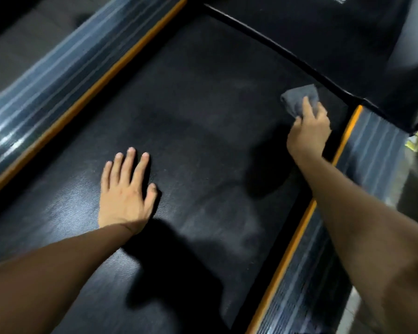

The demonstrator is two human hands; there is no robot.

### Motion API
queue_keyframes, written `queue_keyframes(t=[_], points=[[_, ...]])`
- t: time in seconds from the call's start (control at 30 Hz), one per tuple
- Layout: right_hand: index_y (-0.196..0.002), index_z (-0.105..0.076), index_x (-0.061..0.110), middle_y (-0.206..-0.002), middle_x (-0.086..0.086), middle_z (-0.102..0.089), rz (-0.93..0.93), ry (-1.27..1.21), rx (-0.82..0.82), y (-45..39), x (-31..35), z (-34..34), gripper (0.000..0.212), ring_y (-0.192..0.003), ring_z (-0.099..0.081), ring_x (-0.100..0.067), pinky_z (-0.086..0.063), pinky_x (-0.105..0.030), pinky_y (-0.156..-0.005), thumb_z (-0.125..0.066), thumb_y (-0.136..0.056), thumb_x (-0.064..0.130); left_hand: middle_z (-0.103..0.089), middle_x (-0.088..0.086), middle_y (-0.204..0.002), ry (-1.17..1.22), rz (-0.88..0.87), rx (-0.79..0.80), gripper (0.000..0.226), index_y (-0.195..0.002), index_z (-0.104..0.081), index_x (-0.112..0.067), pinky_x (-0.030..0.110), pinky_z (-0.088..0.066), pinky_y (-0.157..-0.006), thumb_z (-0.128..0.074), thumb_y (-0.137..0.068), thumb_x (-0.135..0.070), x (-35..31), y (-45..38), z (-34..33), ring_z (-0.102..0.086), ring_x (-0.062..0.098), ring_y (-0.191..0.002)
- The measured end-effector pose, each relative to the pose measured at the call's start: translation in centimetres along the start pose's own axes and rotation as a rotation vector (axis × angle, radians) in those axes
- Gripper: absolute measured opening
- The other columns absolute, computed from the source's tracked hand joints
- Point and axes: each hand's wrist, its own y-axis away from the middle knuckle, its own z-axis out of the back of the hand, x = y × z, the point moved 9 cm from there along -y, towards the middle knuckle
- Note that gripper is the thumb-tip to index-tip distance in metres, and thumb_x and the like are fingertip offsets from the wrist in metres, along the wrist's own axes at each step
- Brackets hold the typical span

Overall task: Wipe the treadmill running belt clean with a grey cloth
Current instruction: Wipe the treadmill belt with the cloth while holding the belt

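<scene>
Head view looks down on a dark treadmill belt [203, 145] that runs between two ribbed side rails with orange edge strips. The left hand [126, 194] lies flat, palm down, on the belt, its fingers stretched out and slightly spread. The right hand [308, 131] reaches to the far right part of the belt and grips a bunched grey cloth [298, 98], with the fingers curled over it; the cloth rests on the belt close to the black front cover [323, 37]. The thumb side of that grip is hidden under the hand. The left rail [46, 75] is blurred, and the right rail [362, 160] is partly covered by the forearm. Both forearms are cut off by the lower edge.
</scene>
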Motion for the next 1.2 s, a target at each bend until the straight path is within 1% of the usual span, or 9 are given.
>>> queue_keyframes(t=[0.17, 0.3, 0.4, 0.5, 0.6, 0.67, 0.83, 1.07, 1.2], points=[[-0.147, -0.041, 0.022, -0.150, -0.013, -0.041, 0.297, -0.061, 0.244, 13.5, 13.0, -4.1, 0.055, -0.135, -0.041, -0.032, -0.035, -0.041, -0.111, -0.040, -0.091, 0.018, -0.021, 0.008, -0.169, -0.014, -0.016, 0.027, 0.067, -0.160, -0.026, -0.024, 0.049, -0.010, -0.128, -0.035, -0.097, -0.045, 0.1, -0.1, -0.4, -0.015, 0.031, -0.157], [-0.153, -0.028, 0.023, -0.159, -0.013, -0.027, 0.551, -0.012, 0.382, 24.5, 20.2, -5.0, 0.071, -0.144, -0.030, -0.029, -0.026, -0.043, -0.117, -0.052, -0.087, 0.029, -0.022, 0.009, -0.169, -0.041, -0.019, 0.056, 0.069, -0.160, -0.027, -0.023, 0.048, -0.011, -0.127, -0.036, -0.096, -0.045, 0.2, -0.1, -0.4, -0.018, 0.031, -0.156], [-0.155, -0.020, 0.030, -0.163, -0.006, -0.020, 0.601, 0.032, 0.411, 24.3, 19.5, -5.0, 0.076, -0.146, -0.026, -0.023, -0.027, -0.041, -0.116, -0.058, -0.090, 0.027, -0.022, 0.010, -0.169, -0.026, -0.002, 0.061, 0.070, -0.160, -0.027, -0.020, 0.048, -0.013, -0.127, -0.034, -0.096, -0.047, -0.3, 0.1, -0.1, -0.020, 0.032, -0.156], [-0.155, -0.018, 0.034, -0.162, -0.004, -0.022, 0.653, 0.078, 0.486, 23.1, 19.2, -5.6, 0.070, -0.143, -0.029, -0.023, -0.030, -0.041, -0.112, -0.053, -0.094, 0.026, -0.018, 0.009, -0.170, 0.031, 0.192, 0.028, 0.073, -0.161, -0.023, -0.018, 0.047, -0.012, -0.128, -0.033, -0.096, -0.051, 2.3, 3.2, 0.6, -0.017, 0.031, -0.156], [-0.148, -0.040, 0.024, -0.128, -0.013, -0.054, 0.795, 0.207, 0.350, 22.8, 20.8, -4.8, 0.068, -0.109, -0.052, -0.032, -0.043, -0.044, -0.093, -0.063, -0.084, 0.028, -0.015, 0.007, -0.171, -0.015, 0.241, 0.041, 0.072, -0.162, -0.020, -0.024, 0.047, -0.008, -0.128, -0.030, -0.097, -0.053, 6.2, 8.1, 0.9, -0.012, 0.029, -0.158], [-0.145, -0.044, 0.021, -0.113, -0.013, -0.054, 0.926, 0.222, 0.305, 21.9, 20.8, -4.7, 0.066, -0.098, -0.051, -0.031, -0.043, -0.043, -0.088, -0.062, -0.083, 0.032, -0.014, 0.004, -0.171, -0.042, 0.211, 0.074, 0.070, -0.162, -0.019, -0.029, 0.047, -0.007, -0.128, -0.031, -0.098, -0.052, 7.2, 8.9, 0.8, -0.010, 0.027, -0.158], [-0.148, -0.039, 0.020, -0.154, -0.011, -0.036, 0.926, -0.056, 0.403, 20.7, 21.4, -6.9, 0.060, -0.140, -0.034, -0.028, -0.031, -0.044, -0.115, -0.056, -0.091, 0.023, -0.015, 0.002, -0.171, -0.013, 0.226, 0.078, 0.069, -0.162, -0.021, -0.029, 0.048, -0.010, -0.128, -0.033, -0.097, -0.051, 7.1, 8.6, 0.6, -0.011, 0.025, -0.158], [-0.151, -0.033, 0.013, -0.161, -0.012, -0.022, 0.683, -0.091, 0.309, 12.2, 32.1, -12.7, 0.058, -0.148, -0.022, -0.029, -0.028, -0.044, -0.117, -0.049, -0.096, 0.022, -0.013, 0.002, -0.171, -0.022, 0.211, 0.061, 0.071, -0.162, -0.019, -0.028, 0.052, -0.014, -0.127, -0.035, -0.097, -0.051, 7.6, 8.8, 0.3, -0.008, 0.025, -0.159], [-0.143, -0.046, 0.006, -0.150, -0.020, -0.041, 1.110, -0.187, 0.356, 21.2, 37.2, -12.5, 0.064, -0.139, -0.038, -0.037, -0.034, -0.046, -0.114, -0.061, -0.081, 0.014, -0.013, 0.003, -0.171, -0.050, 0.225, 0.064, 0.072, -0.163, -0.017, -0.029, 0.053, -0.017, -0.126, -0.034, -0.097, -0.053, 7.9, 8.7, 0.2, -0.008, 0.025, -0.159]])
